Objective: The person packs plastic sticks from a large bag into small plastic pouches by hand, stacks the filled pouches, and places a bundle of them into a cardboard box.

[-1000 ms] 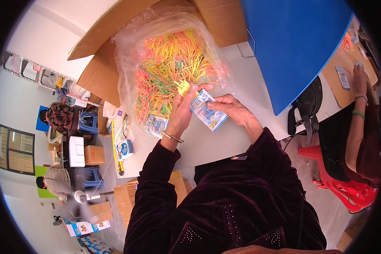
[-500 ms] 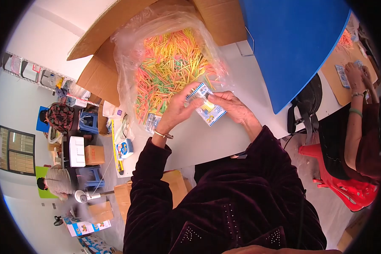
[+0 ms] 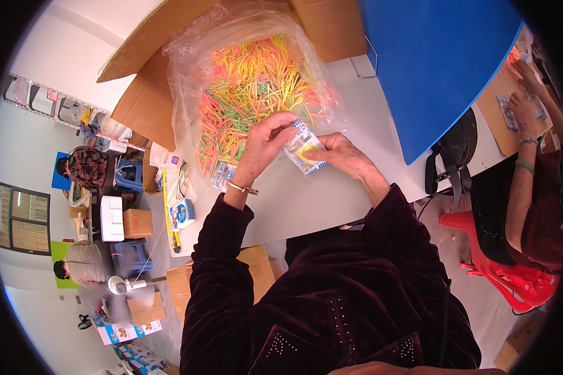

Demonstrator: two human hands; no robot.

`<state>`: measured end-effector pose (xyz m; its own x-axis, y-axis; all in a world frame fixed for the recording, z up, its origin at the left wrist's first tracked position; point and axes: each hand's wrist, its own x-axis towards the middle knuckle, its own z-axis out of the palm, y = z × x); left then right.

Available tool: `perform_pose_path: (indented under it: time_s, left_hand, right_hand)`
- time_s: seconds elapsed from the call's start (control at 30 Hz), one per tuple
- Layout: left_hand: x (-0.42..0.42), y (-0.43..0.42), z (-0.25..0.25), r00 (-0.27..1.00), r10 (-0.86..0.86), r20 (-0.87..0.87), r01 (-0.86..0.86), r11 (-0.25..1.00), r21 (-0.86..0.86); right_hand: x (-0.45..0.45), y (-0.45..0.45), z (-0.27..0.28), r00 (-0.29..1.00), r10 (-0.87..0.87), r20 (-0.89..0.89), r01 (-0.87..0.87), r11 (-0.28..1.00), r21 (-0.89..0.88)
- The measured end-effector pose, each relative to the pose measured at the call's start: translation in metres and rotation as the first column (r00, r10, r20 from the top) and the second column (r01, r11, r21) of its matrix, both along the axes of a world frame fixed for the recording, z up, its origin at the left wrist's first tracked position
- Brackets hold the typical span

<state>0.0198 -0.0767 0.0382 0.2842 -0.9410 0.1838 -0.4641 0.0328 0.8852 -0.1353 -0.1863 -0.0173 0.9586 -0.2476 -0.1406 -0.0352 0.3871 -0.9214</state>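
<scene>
Head view: small packet (image 3: 305,147) pinched at right side by right hand (image 3: 345,156); left side touched by bent left hand (image 3: 263,147), pinch there can't be told.

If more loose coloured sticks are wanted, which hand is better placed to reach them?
Likely the left hand: it appears nearer the coloured sticks, while the right hand pinches the small packet, farther from them.

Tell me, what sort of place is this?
Maybe a small packing workshop: loose colourful sticks are heaped on a clear plastic liner, the right hand holds a printed packet, and cardboard boxes stand about.
</scene>
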Motion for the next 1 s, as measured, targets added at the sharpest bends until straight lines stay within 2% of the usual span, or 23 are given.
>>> perform_pose_path:
  time_s: [0.03,0.07,0.13,0.33,0.47,0.53,0.57,0.6,0.63,0.67,0.7,0.73,0.77,0.8,0.83,0.87,0.9,0.93,1.0]
  left_hand:
    - [-0.002,0.0,0.002,0.995,-0.017,-0.1,0.017,1.0,0.006]
    - [-0.003,0.0,0.002,0.995,-0.016,-0.101,0.016,1.0,0.007]
    - [-0.003,0.0,0.002,0.979,-0.049,0.199,0.048,0.999,0.011]
    - [-0.012,-0.001,0.018,0.956,-0.076,0.284,0.029,0.986,0.166]
    - [-0.016,-0.002,0.015,0.957,-0.103,0.27,0.072,0.99,0.124]
    - [-0.011,0.004,0.005,0.993,-0.082,-0.088,0.086,0.995,0.044]
    - [0.001,0.01,-0.001,0.978,-0.116,-0.172,0.123,0.992,0.034]
    - [0.01,0.019,0.002,0.981,-0.095,-0.17,0.102,0.994,0.037]
    - [0.019,0.03,0.006,0.994,-0.025,-0.102,0.03,0.998,0.047]
    - [0.028,0.04,0.009,0.999,0.039,-0.032,-0.038,0.998,0.054]
    - [0.039,0.05,0.005,0.988,0.129,0.088,-0.127,0.991,-0.033]
    - [0.051,0.064,0.003,0.986,0.139,0.091,-0.137,0.99,-0.032]
    - [0.065,0.081,0.003,0.956,0.225,0.189,-0.239,0.969,0.058]
    - [0.076,0.095,0.002,0.91,0.294,0.291,-0.344,0.929,0.136]
    - [0.083,0.108,-0.001,0.908,0.298,0.294,-0.348,0.927,0.137]
    - [0.086,0.121,-0.005,0.84,0.297,0.454,-0.431,0.874,0.226]
    - [0.088,0.13,-0.012,0.753,0.267,0.601,-0.518,0.804,0.293]
    - [0.089,0.136,-0.025,0.753,0.269,0.601,-0.519,0.803,0.291]
    - [0.088,0.147,-0.047,0.538,0.283,0.794,-0.446,0.895,-0.017]
  right_hand:
    - [-0.002,0.001,0.005,1.0,-0.027,-0.013,0.027,0.999,0.017]
    - [-0.002,0.002,0.008,0.998,-0.054,-0.026,0.055,0.998,0.034]
    - [-0.002,0.002,0.005,0.999,-0.045,-0.011,0.045,0.998,0.043]
    - [-0.005,0.002,0.006,1.0,-0.019,0.002,0.019,1.0,-0.005]
    - [-0.012,-0.001,0.006,0.998,-0.061,0.006,0.061,0.998,0.018]
    - [-0.018,-0.006,0.002,0.995,-0.096,0.022,0.097,0.994,-0.047]
    - [-0.02,-0.009,0.0,0.99,-0.138,0.043,0.142,0.984,-0.109]
    - [-0.025,-0.011,0.003,0.987,-0.158,0.038,0.162,0.98,-0.115]
    - [-0.031,-0.014,0.006,0.99,-0.139,0.039,0.142,0.984,-0.11]
    - [-0.037,-0.017,0.008,0.987,-0.162,-0.019,0.155,0.968,-0.199]
    - [-0.04,-0.022,0.008,0.979,-0.192,-0.071,0.164,0.943,-0.29]
    - [-0.043,-0.026,0.005,0.981,-0.182,-0.069,0.155,0.945,-0.289]
    - [-0.045,-0.029,0.001,0.967,-0.237,-0.089,0.148,0.815,-0.56]
    - [-0.045,-0.03,0.0,0.951,-0.297,-0.089,0.118,0.612,-0.782]
    - [-0.042,-0.026,-0.002,0.952,-0.293,-0.088,0.117,0.614,-0.78]
    - [-0.04,-0.02,-0.005,0.888,-0.461,-0.008,0.162,0.329,-0.931]
    - [-0.037,-0.016,-0.006,0.802,-0.585,0.119,0.152,0.006,-0.988]
    - [-0.035,-0.013,-0.004,0.803,-0.584,0.121,0.152,0.005,-0.988]
    - [-0.03,-0.006,0.004,0.789,-0.528,0.313,0.289,-0.13,-0.948]
